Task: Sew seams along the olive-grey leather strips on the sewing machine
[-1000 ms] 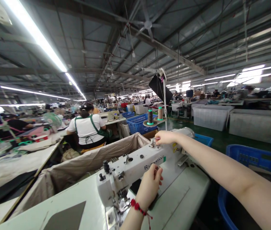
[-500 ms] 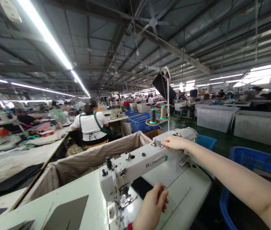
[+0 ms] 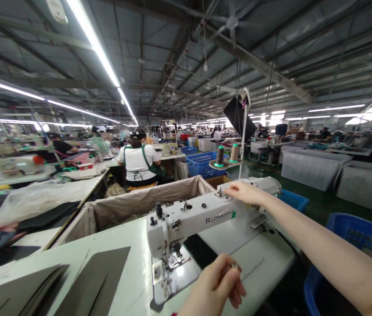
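A white sewing machine [image 3: 205,215] stands on a pale green table [image 3: 265,263] in front of me. My left hand [image 3: 215,287] is low in front of the machine, fingers pinched on a small metal part [image 3: 235,265] that looks like a bobbin. My right hand [image 3: 245,193] reaches across from the right and rests on the machine's top. Its fingertips are pressed together at the small thread guide [image 3: 220,193]; what they hold, if anything, is too small to see.
Dark grey fabric pieces [image 3: 96,281] lie on the table at the left. A cloth-lined bin [image 3: 139,204] sits behind the machine, with two thread spools [image 3: 219,156] on a stand. Blue baskets [image 3: 360,232] stand at my right. A person in a white shirt [image 3: 138,162] sits ahead.
My left hand has drawn back from under the machine arm toward me, now pinching the small metal part. The view has shifted left and down. My right hand stays on the machine top.
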Available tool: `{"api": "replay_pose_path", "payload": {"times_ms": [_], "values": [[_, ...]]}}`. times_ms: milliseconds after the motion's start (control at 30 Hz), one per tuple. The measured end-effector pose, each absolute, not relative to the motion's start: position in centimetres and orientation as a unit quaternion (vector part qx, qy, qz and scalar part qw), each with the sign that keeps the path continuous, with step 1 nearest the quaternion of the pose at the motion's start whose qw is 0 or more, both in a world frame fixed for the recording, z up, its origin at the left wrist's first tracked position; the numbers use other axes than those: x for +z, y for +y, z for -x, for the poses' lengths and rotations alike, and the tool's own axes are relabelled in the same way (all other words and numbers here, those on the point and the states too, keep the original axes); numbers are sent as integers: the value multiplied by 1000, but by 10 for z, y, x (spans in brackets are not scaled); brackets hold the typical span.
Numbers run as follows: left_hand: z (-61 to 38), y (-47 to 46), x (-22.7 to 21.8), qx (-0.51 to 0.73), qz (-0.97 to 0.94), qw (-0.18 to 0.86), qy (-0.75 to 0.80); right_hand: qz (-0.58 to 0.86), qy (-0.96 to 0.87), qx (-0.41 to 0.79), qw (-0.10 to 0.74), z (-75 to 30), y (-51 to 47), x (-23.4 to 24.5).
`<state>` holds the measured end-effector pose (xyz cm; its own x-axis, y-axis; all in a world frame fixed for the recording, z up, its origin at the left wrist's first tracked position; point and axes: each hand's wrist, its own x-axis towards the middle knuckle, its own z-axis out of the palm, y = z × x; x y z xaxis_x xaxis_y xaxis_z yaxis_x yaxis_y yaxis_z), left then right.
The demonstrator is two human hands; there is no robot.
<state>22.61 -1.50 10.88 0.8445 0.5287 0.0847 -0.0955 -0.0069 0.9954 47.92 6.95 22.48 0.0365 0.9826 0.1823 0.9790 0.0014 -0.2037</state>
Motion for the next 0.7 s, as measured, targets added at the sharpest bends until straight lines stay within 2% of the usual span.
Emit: {"api": "replay_pose_path", "payload": {"times_ms": [100,233,433,533,567,633,700], "values": [[-212,-32,111,214,-603,756,140,685,-710,-42,158,-467,76,226],[-177,-43,118,255,-523,795,174,689,-708,-68,137,-456,89,223],[-98,-40,106,360,-452,751,321,707,-688,-98,134,-455,87,218],[-69,-43,91,379,-439,719,383,679,-697,-103,206,-438,58,202],[-64,-44,87,379,-437,713,397,648,-710,-81,264,-428,43,193],[-62,-48,79,361,-441,712,410,556,-744,53,368,-401,9,170],[-68,-51,74,315,-459,729,399,482,-754,236,380,-371,-24,142]]}}
